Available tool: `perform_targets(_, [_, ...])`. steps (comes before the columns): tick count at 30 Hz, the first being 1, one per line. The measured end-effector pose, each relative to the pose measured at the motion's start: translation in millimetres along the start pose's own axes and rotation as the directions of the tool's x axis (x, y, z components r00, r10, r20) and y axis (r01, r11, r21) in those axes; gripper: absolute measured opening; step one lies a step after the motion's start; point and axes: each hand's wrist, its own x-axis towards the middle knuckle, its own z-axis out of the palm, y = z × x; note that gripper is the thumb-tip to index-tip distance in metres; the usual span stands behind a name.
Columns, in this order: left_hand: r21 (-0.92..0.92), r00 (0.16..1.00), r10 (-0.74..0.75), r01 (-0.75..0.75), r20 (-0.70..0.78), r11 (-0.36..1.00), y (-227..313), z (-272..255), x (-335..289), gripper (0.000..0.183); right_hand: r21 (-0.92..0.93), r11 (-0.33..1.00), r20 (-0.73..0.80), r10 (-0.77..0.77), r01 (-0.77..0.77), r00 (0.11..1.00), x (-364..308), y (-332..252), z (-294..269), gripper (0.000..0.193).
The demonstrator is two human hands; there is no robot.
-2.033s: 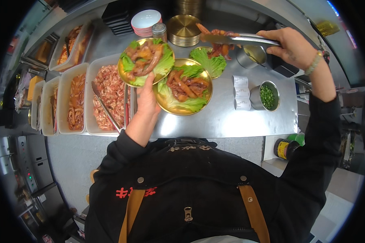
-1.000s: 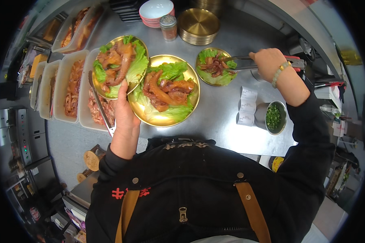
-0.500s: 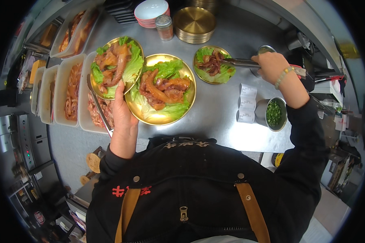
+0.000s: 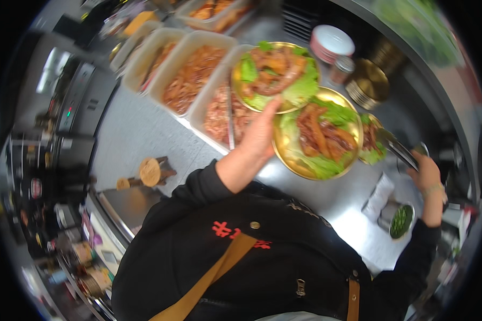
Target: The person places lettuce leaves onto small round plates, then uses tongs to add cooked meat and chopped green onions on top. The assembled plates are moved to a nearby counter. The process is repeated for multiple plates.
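My left hand (image 4: pixel 260 134) is closed on the near edge of a small gold plate (image 4: pixel 237 89), raised above the counter, with glazed meat pieces (image 4: pixel 278 75) on lettuce. Partly under it, a larger gold plate (image 4: pixel 284 152) bears similar browned meat (image 4: pixel 324 134) and lettuce. My right hand (image 4: pixel 427 174) is wrapped around metal tongs (image 4: pixel 404 153). Their tips reach the darker meat strips (image 4: pixel 368 136) on another small lettuce-lined plate, mostly hidden behind the larger one. Blur keeps me from seeing whether the tongs grip a strip.
Translucent bins (image 4: pixel 190 96) of raw, sauced meat line the left, one with long tongs (image 4: pixel 230 115) in it. Behind are stacked bowls (image 4: pixel 332 43), a shaker jar (image 4: pixel 341 70) and stacked gold plates (image 4: pixel 368 85). A paper slip (image 4: pixel 379 195) and a cup of chopped greens (image 4: pixel 400 222) sit at right.
My view has swung left, so the counter appears tilted and shifted to the right. Both hands keep their holds, and the tongs stay at the small plate.
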Motion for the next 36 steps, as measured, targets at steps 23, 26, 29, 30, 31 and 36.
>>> perform_targets(23, [0.245,0.836,0.51,-0.461,-0.204,0.853,312,-221,-68,0.039,0.089,0.441,-0.293,-0.846,0.893,0.446,159,-522,-60,0.034])
perform_targets(26, [0.205,0.806,0.562,-0.528,-0.186,0.824,329,-233,-67,0.033,0.048,0.736,0.049,-0.677,0.675,0.735,181,-583,-50,0.037])
perform_targets(29, [-0.02,0.738,0.653,-0.665,-0.171,0.746,337,-237,-42,0.039,-0.096,0.905,0.32,-0.365,0.413,0.874,201,-626,-44,0.068])
perform_targets(30, [0.017,0.741,0.629,-0.644,-0.235,0.765,335,-240,-44,0.04,-0.12,0.903,0.311,-0.361,0.413,0.879,197,-629,-38,0.068])
perform_targets(31, [-0.002,0.754,0.631,-0.642,-0.184,0.767,331,-238,-31,0.042,0.038,0.866,0.444,-0.462,0.499,0.768,199,-627,-37,0.061])
perform_targets(36, [0.223,0.923,0.317,-0.269,-0.219,0.937,324,-236,16,0.031,0.096,0.831,0.186,-0.555,0.547,0.811,181,-579,-20,0.046])
